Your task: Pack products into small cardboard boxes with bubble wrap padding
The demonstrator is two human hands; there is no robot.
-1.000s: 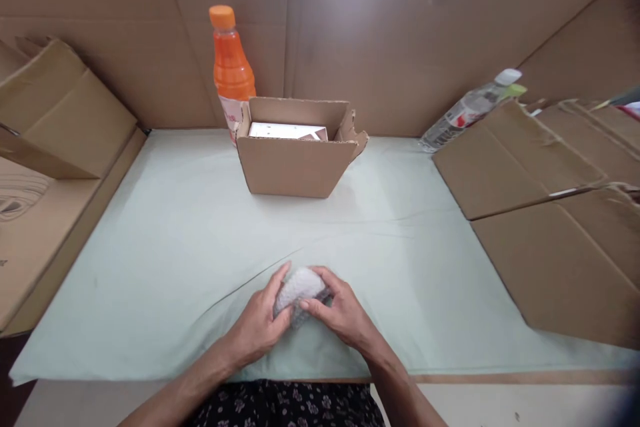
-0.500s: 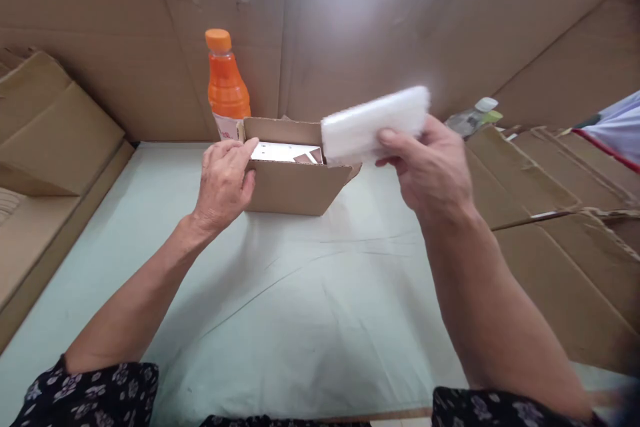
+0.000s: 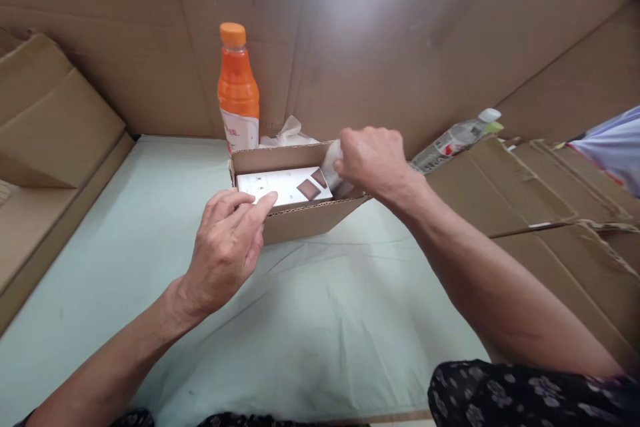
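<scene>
Now right hand: closed on white wrapped bundle
Bundle: lowered from above into right end of cardboard carton, beside white printed box
Left hand: open, fingers shifted from carton's left end to front rim

- Centre: brown carton, white box with dark-brown shapes, whitish packet
- Upper left of centre: orange bottle, pink-marked white label
- Lower right: black sleeve, pale purple flowers
- Lower middle: pale mint cloth
</scene>
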